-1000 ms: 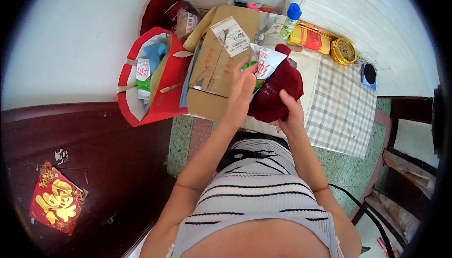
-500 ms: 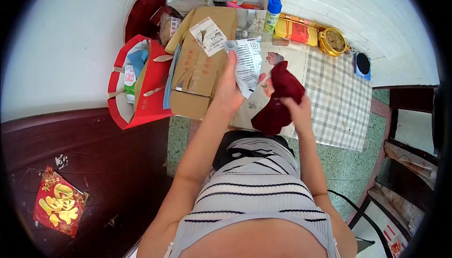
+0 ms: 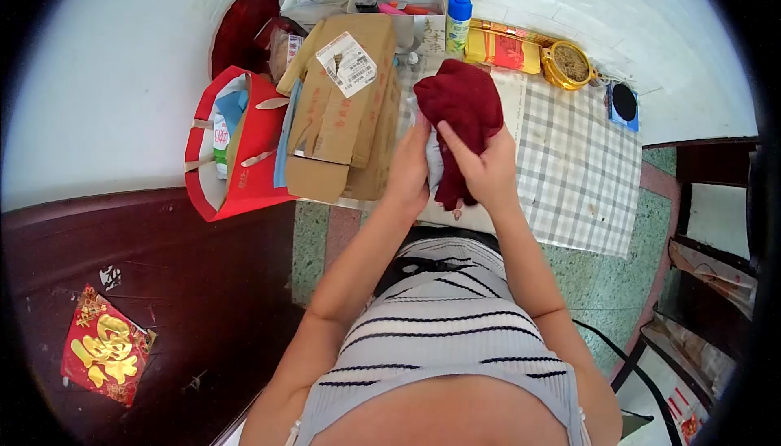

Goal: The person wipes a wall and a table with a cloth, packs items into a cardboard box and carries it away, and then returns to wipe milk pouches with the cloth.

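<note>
A dark red cloth [image 3: 465, 104] is bunched over a white packet [image 3: 434, 153], of which only a strip shows along the cloth's left side. My left hand [image 3: 409, 168] grips the packet from the left, its fingers partly hidden behind it. From the right, my right hand [image 3: 486, 168] holds the cloth, with the thumb lying across its front. Both hands are above the table's front part, just right of the cardboard box [image 3: 342, 104].
A red paper bag [image 3: 259, 153] stands left of the box. Behind are a blue-capped spray can [image 3: 458, 25], a yellow packet [image 3: 500, 52], a golden bowl [image 3: 568, 65] and a blue box [image 3: 623, 106]. A checked cloth [image 3: 578, 169] covers the table's right part.
The packet was turned to its grey printed side, and the red cloth has moved up and left from beside it to lie over it. My hands have come closer together.
</note>
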Demonstrator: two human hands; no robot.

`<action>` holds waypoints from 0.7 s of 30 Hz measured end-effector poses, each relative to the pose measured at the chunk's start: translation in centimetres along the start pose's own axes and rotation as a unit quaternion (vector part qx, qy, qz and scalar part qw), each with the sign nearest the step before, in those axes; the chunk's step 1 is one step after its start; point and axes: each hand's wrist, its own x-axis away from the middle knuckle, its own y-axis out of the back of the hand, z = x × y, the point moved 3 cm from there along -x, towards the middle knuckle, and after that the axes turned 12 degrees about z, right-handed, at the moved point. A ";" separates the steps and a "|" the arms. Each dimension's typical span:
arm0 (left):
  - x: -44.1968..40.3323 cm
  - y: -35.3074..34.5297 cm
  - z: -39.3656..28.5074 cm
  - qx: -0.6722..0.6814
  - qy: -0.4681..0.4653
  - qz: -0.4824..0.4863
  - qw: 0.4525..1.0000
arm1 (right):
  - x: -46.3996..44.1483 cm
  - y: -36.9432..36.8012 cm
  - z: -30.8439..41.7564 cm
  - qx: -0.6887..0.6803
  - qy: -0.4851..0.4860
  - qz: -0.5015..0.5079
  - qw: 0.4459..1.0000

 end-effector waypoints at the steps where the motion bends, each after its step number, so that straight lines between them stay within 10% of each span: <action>1: 0.3 0.2 0.0 0.018 0.032 -0.013 0.999 | 0.0 0.6 -0.1 0.000 -0.034 -0.012 0.999; 7: 1.4 0.6 -1.5 0.182 0.042 -0.008 0.982 | 0.3 5.6 -4.5 -0.243 -0.206 -0.048 0.947; 21: 0.2 1.0 -2.6 -0.005 -0.043 -0.084 0.996 | 2.2 2.6 -3.8 -0.539 -0.174 0.023 0.824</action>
